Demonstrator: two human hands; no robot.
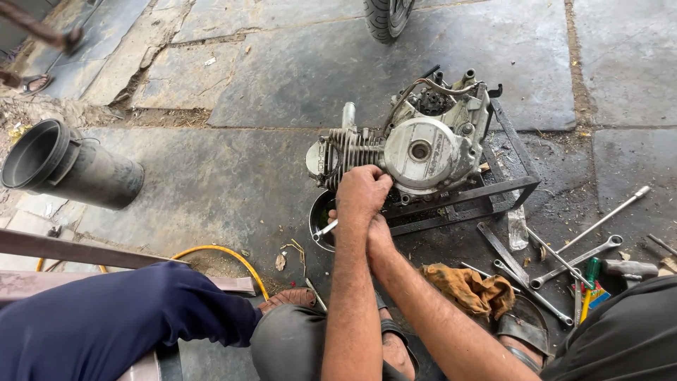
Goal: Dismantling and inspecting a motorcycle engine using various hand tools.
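Head view | left hand (362, 192) grips engine (416, 152) | right hand (377, 236) beneath

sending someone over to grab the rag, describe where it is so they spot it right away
Start at the grey motorcycle engine sitting on its black metal stand on the stone floor. Just below it, right of the person's forearms, lies a crumpled rag. It is the only soft, orange-brown thing there; its neighbours to the right are shiny metal wrenches.
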